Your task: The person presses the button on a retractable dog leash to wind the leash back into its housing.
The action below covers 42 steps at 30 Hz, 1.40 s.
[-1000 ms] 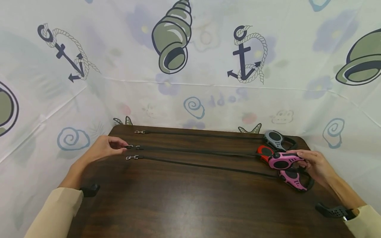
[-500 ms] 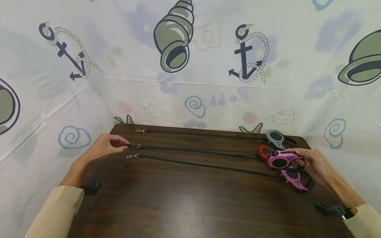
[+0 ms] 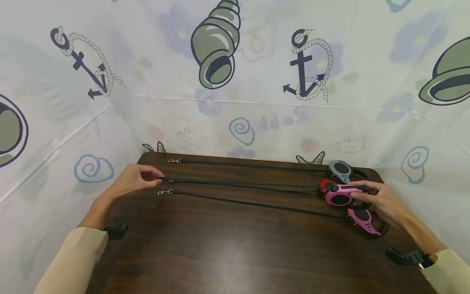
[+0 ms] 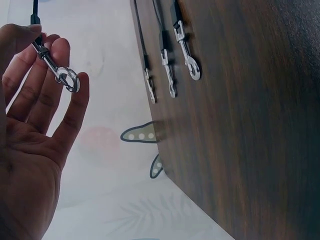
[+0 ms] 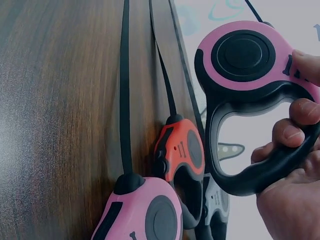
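My right hand [image 3: 385, 200] grips a pink and black retractable dog leash [image 3: 339, 197] by its looped handle, raised above the table. In the right wrist view the fingers curl through the loop and the thumb lies on the pink casing [image 5: 245, 81]. At far left, my left hand [image 3: 134, 179] pinches this leash's cord just behind its metal snap hook [image 4: 62, 75], between thumb and fingers. The cord runs across between both hands. Below lie a red leash [image 5: 180, 150], mostly covered in the head view, a second pink leash [image 3: 361, 220] and a grey leash [image 3: 340, 170].
The three lying leashes have black cords stretched leftward over the dark wooden table [image 3: 235, 249], ending in a far snap hook [image 4: 151, 87], a middle snap hook [image 4: 169, 75] and a near snap hook [image 4: 189, 57]. Patterned white cloth [image 3: 264, 73] surrounds the table's back and sides.
My right hand has moved the held pink leash slightly left, and its thumb now shows on the casing. My left hand has shifted a little right, still pinching the cord's end.
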Available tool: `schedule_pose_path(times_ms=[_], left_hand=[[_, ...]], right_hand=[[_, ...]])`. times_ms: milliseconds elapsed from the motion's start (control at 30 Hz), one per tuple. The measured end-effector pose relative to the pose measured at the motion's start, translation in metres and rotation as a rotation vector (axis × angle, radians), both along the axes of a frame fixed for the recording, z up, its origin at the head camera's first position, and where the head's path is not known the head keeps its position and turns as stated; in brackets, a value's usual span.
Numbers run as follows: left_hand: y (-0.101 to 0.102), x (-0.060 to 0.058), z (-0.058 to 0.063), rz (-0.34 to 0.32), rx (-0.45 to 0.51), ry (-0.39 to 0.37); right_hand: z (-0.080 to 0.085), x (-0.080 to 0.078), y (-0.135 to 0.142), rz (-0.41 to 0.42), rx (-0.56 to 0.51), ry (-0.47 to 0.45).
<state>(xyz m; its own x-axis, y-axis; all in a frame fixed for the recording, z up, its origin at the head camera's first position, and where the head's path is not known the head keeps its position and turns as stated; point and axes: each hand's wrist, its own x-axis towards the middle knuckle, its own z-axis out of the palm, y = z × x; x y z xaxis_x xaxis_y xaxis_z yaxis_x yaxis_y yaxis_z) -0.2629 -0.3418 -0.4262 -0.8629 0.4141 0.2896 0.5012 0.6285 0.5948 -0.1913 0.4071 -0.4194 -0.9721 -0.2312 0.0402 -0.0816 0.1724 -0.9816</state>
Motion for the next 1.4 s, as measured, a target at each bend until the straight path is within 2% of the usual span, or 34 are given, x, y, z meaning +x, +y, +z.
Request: schedule_pose_path(times_ms=[267,500,667,900,1033,1267,1400], left_hand=[[0.009,-0.004,0.001,-0.003,-0.015,-0.011],[0.020,-0.007,0.002,-0.033,0.002,0.005],[0.032,-0.007,0.006,-0.041,-0.001,-0.001],[0.049,-0.006,0.011,-0.042,-0.006,-0.019],[0.055,-0.007,0.012,-0.054,-0.002,-0.020],[0.065,-0.009,0.009,-0.079,0.020,0.021],[0.071,-0.009,0.009,-0.092,0.027,0.051]], right_hand=[[0.002,-0.003,-0.011,-0.038,0.050,0.030],[0.002,-0.007,-0.014,-0.014,0.061,0.066],[0.002,-0.011,-0.018,-0.026,0.167,0.114],[0.004,-0.012,-0.027,-0.026,0.179,0.088],[0.005,-0.011,-0.034,-0.032,0.230,0.088],[0.004,-0.013,-0.042,-0.021,0.269,0.135],[0.004,-0.015,-0.047,-0.024,0.272,0.130]])
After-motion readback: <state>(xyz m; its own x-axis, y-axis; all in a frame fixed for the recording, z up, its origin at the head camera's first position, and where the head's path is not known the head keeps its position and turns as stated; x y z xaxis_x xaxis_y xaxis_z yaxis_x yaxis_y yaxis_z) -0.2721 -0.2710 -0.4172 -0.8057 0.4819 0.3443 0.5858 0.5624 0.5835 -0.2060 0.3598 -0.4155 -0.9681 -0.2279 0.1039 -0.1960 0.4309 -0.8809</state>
